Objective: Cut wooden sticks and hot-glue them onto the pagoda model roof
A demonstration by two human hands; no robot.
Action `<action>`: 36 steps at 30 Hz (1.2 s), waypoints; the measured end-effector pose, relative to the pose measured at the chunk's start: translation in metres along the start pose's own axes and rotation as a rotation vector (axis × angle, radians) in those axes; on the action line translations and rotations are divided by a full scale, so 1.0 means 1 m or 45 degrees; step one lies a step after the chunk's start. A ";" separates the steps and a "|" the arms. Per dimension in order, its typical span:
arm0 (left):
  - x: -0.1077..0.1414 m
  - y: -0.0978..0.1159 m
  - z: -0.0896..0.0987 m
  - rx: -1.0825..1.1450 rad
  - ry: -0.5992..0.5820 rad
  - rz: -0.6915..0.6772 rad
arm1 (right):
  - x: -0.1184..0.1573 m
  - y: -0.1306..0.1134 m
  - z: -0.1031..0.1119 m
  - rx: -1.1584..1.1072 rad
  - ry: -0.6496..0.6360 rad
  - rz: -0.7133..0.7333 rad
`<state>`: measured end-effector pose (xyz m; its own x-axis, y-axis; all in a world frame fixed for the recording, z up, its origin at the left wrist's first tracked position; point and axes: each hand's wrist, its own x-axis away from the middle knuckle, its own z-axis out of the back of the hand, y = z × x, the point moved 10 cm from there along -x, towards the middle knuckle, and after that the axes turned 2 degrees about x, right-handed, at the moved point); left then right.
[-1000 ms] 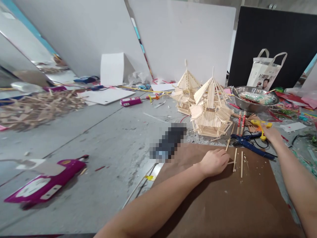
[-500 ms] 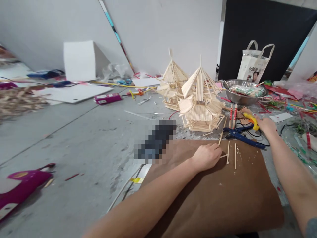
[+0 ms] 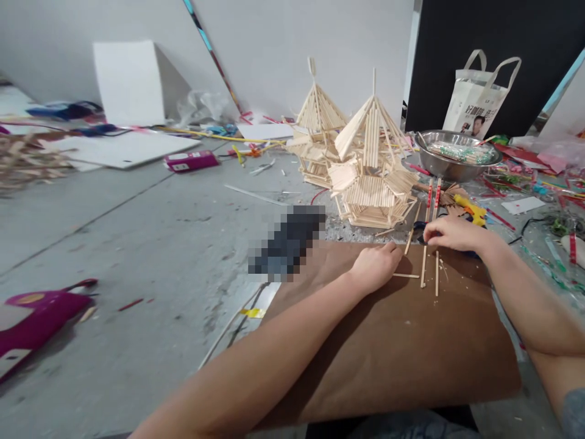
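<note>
My left hand, fingers curled, rests low over the brown board. A thin wooden stick juts out to the right from under its fingertips, apparently held there. My right hand is closed with the fingertips drawn together, just above the far end of an upright-lying stick. What those fingertips hold, if anything, is hidden. Another short stick lies alongside, with crumbs around it. Behind my right hand, blue-handled pliers are mostly covered. A yellow glue gun lies beyond my right wrist.
Two stick-built pavilions with pointed roofs stand behind the board. A steel bowl of packaged sticks and a white bag are at the back right. A dark pixelated object lies left; purple tools rest on the floor.
My right hand has come away from the yellow glue gun and moved left, over the pliers, to the sticks. The stick at my left fingertips has turned to lie level.
</note>
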<state>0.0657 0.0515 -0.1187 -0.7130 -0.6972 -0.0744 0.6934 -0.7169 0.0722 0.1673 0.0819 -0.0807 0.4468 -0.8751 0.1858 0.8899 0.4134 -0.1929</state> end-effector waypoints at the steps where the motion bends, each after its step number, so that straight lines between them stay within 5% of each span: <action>1: 0.000 -0.001 -0.001 -0.016 -0.014 0.002 | 0.001 -0.009 -0.009 0.046 -0.090 0.041; 7: -0.002 -0.011 0.003 -0.053 -0.012 0.084 | 0.003 -0.026 -0.034 0.238 -0.262 0.082; 16: 0.006 -0.062 0.050 0.124 0.221 0.412 | -0.006 -0.064 -0.047 -0.022 -0.251 0.183; 21: 0.002 -0.041 0.041 0.149 0.204 0.171 | -0.006 -0.063 -0.056 0.045 -0.251 0.196; 26: 0.002 -0.004 0.027 0.152 0.071 -0.150 | -0.010 -0.039 -0.044 0.010 -0.099 0.095; 30: 0.000 -0.013 0.023 0.214 0.020 -0.052 | -0.009 -0.030 -0.015 -0.175 0.175 0.084; 36: -0.003 -0.024 0.037 0.575 0.192 -0.009 | 0.006 -0.023 0.026 -0.492 0.600 0.147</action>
<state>0.0477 0.0705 -0.0831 -0.6713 -0.7085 -0.2177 0.5502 -0.6731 0.4941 0.1519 0.0736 -0.0501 0.3712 -0.8836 -0.2852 0.7010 0.4682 -0.5380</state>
